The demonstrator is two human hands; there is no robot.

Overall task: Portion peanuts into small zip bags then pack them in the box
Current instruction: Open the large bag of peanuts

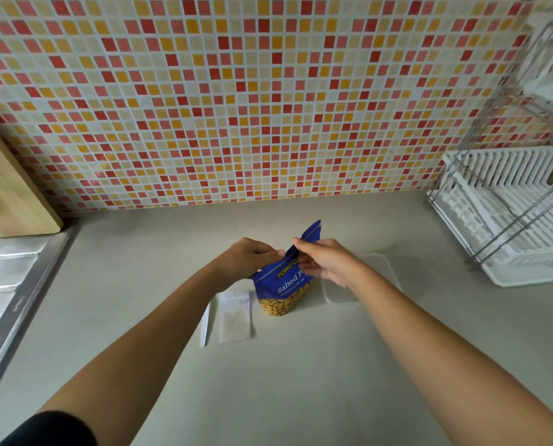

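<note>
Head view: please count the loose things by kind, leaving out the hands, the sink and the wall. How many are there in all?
Blue peanut bag: 1
Pile of small zip bags: 1 (the number of bags in it cannot be told)
Clear plastic box: 1
White dish rack: 1
Wooden board: 1
Total: 5

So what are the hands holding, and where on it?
The left hand and right hand both pinch the blue peanut bag by its top edge.

Blue salted-peanut pouch [281, 284] stands upright; clear small zip bags [234, 317] lie flat just left of it, translucent box [379, 265] just right.
</note>
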